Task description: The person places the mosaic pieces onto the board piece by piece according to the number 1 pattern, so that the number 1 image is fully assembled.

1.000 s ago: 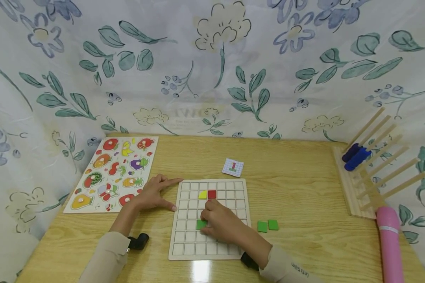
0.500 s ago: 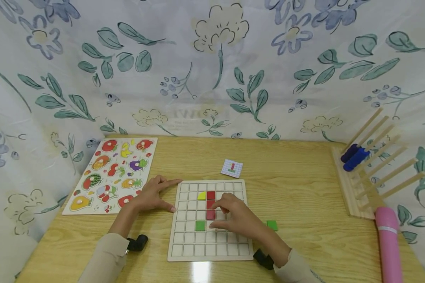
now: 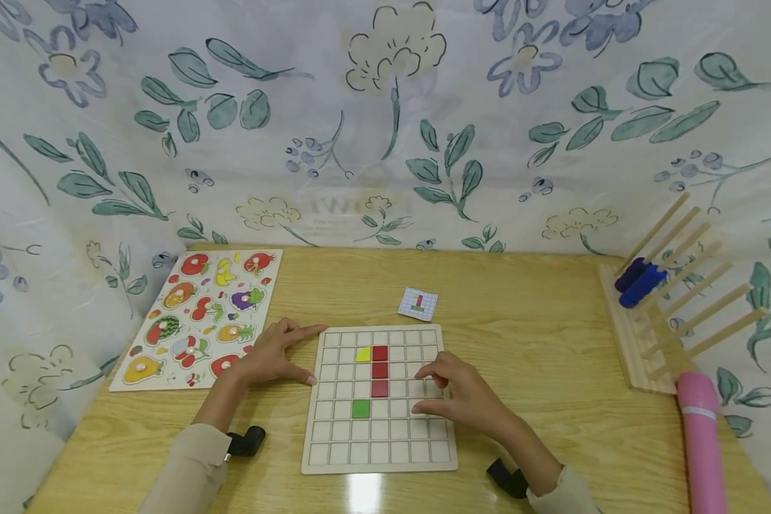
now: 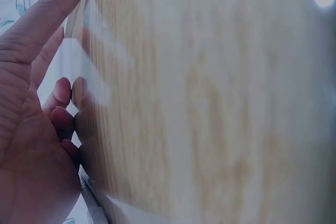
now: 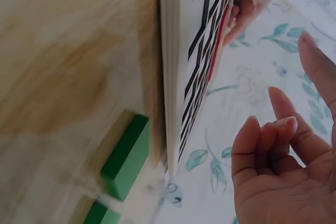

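Observation:
A white grid board (image 3: 334, 457) lies on the wooden table (image 3: 540, 335). On it sit a yellow tile (image 3: 363, 354), a column of three red tiles (image 3: 380, 370) and one green tile (image 3: 360, 409). My left hand (image 3: 283, 355) rests flat on the table against the board's left edge, fingers spread; the left wrist view shows its palm (image 4: 31, 103) empty. My right hand (image 3: 452, 392) hovers over the board's right side, fingers loosely curled, holding nothing (image 5: 278, 161). Two loose green tiles (image 5: 126, 156) lie beside the board's edge (image 5: 173, 77), hidden under that hand in the head view.
A small pattern card (image 3: 417, 304) lies behind the board. A fruit peg puzzle (image 3: 195, 314) is at the left. A wooden dowel rack (image 3: 668, 314) with blue pieces (image 3: 639, 282) and a pink cylinder (image 3: 703, 442) stand at the right. Floral cloth encloses the table.
My right hand has slid from the board's middle, near the green tile, to its right side, uncovering the red column and covering the loose green tiles. The left hand stayed put.

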The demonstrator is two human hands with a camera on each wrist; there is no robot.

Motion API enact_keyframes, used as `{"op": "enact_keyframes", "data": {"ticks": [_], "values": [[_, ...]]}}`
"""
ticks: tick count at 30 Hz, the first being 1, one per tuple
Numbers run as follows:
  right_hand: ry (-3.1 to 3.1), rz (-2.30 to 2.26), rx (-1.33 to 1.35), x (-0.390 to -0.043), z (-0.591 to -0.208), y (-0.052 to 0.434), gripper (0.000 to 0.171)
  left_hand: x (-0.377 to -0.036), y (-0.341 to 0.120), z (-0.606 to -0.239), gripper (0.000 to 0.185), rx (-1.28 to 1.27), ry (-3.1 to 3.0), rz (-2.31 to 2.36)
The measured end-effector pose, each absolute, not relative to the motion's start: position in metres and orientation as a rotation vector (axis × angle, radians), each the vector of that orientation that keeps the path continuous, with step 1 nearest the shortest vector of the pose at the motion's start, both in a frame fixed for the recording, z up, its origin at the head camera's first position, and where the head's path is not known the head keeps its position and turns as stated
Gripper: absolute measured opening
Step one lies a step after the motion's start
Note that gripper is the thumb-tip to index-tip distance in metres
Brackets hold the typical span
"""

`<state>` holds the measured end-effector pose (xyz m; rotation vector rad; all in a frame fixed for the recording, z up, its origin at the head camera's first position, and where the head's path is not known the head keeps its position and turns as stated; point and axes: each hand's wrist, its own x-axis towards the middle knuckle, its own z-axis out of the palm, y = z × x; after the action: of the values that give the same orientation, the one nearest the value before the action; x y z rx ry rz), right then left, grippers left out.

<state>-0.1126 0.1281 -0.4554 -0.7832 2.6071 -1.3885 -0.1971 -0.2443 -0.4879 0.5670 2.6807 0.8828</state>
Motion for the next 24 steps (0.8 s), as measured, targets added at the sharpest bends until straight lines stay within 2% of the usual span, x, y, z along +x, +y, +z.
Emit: {"op": "enact_keyframes", "data": {"ticks": [13, 24], "values": [[2.657, -1.45, -0.796, -0.101, -0.465, 0.152, 0.039, -0.196, -0.244, -0.487, 0.095, 0.542, 2.671, 0.895], [2.665, -1.421, -0.689, -0.096, -0.467, 0.175, 0.044, -0.198, -0.244, -0.488, 0.096, 0.551, 2.673, 0.874]]}}
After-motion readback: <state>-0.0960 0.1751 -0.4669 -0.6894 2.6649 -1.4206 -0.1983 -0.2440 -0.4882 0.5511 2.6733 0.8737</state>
